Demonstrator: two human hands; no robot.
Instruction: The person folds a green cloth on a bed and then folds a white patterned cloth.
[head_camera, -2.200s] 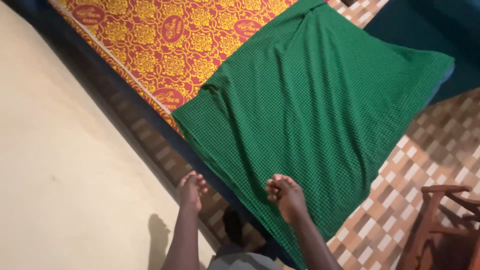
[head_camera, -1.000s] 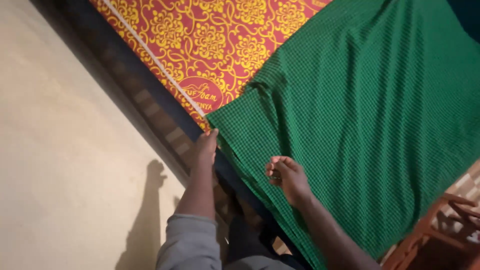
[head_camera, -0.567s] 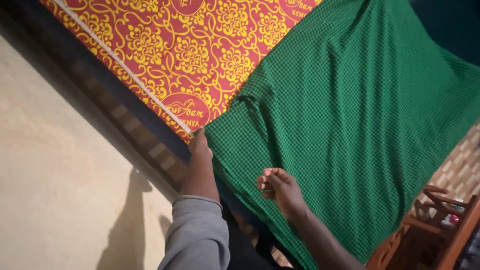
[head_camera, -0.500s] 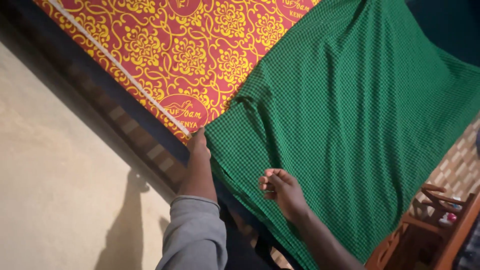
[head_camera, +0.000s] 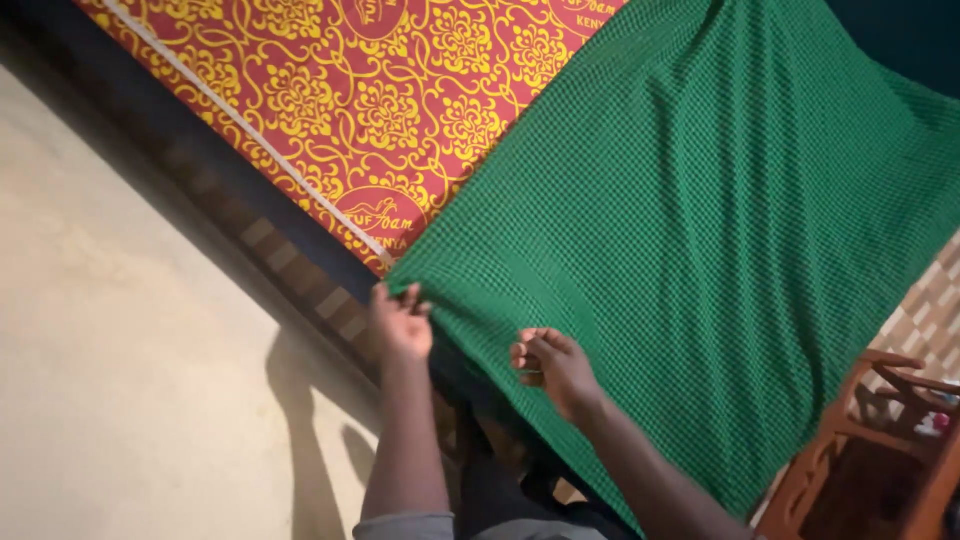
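Note:
A green checked sheet (head_camera: 680, 210) lies spread over a red mattress (head_camera: 400, 90) with a yellow floral pattern, and its near edge hangs down the side. My left hand (head_camera: 402, 320) pinches the sheet's corner at the mattress edge. A little to the right, my right hand (head_camera: 550, 365) grips the sheet's hanging edge with curled fingers. Both forearms reach up from the bottom of the view.
A beige wall (head_camera: 120, 350) runs along the left, with a narrow dark gap and a strip of patterned floor (head_camera: 300, 275) between it and the bed. A wooden chair (head_camera: 870, 450) stands at the bottom right on checked tiles (head_camera: 935, 315).
My left hand slid along the mattress edge, took the sheet's corner and pulled it out; the fold beside the corner has flattened. My right hand kept hold of the edge.

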